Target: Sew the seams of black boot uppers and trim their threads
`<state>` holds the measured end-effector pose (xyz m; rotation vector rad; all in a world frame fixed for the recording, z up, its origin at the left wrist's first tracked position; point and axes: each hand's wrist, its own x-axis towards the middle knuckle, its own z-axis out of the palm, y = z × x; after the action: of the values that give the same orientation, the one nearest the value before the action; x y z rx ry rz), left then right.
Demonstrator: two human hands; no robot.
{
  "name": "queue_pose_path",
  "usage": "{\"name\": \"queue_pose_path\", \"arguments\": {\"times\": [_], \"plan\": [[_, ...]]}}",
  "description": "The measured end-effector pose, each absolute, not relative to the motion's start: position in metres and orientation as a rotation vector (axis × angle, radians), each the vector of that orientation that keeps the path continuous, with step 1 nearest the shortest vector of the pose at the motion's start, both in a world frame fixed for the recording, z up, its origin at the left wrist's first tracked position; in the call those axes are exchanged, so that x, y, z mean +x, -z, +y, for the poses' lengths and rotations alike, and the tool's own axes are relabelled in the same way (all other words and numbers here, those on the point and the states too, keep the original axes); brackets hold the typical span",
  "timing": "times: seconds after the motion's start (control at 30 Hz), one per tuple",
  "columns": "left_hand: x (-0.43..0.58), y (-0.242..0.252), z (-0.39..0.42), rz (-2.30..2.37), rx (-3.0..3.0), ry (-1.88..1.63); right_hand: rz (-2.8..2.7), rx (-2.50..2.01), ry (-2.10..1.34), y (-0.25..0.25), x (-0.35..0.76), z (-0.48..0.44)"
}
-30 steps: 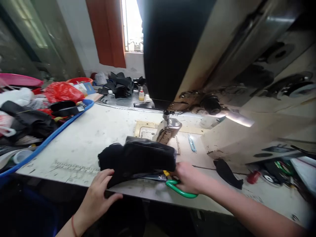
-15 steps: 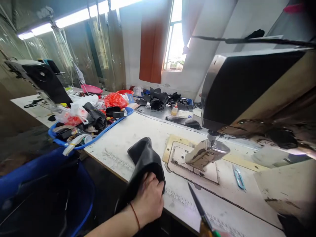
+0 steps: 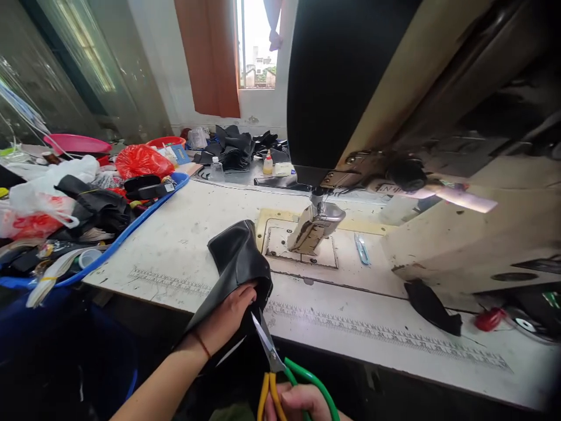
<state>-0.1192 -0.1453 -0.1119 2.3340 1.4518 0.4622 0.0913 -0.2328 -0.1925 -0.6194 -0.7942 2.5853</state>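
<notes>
My left hand [image 3: 232, 313] is closed on a black leather piece [image 3: 234, 257], a folded, boot-like shape draped over the table's front edge. Part of that hand is inside its fold. In my right hand [image 3: 302, 400] is a pair of scissors [image 3: 274, 356] with one yellow and one green handle. Their blades are parted, with the tips beside the leather's edge just below my left fingers. Behind the leather rises the metal post [image 3: 313, 228] of a sewing machine [image 3: 350, 105]. To its right lie small light-blue thread snips [image 3: 362, 249].
A blue-rimmed tray [image 3: 131, 228] heaped with bags and scraps stands at the left. Black pieces [image 3: 232, 146] and a glue bottle [image 3: 267, 163] are at the back. A black scrap [image 3: 432, 307] and red thread [image 3: 489, 319] lie at the right. Printed rulers run along the table's front [image 3: 350, 327].
The view has swung right and closer to the machine. My right hand has brought the scissors leftward to the leather, and their blades are now apart. My left hand still grips the leather.
</notes>
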Motion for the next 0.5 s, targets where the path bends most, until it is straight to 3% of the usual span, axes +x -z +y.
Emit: {"name": "queue_pose_path", "arguments": {"times": [0.27,0.5], "plan": [[-0.118,0.119,-0.156,1.580,2.428,-0.522,-0.509,-0.523,-2.642,0.206,0.074,-0.217],[-0.115,0.142,-0.165,1.713,2.310,-0.819,-0.437,-0.470,-2.672,0.201,0.072,-0.207]]}}
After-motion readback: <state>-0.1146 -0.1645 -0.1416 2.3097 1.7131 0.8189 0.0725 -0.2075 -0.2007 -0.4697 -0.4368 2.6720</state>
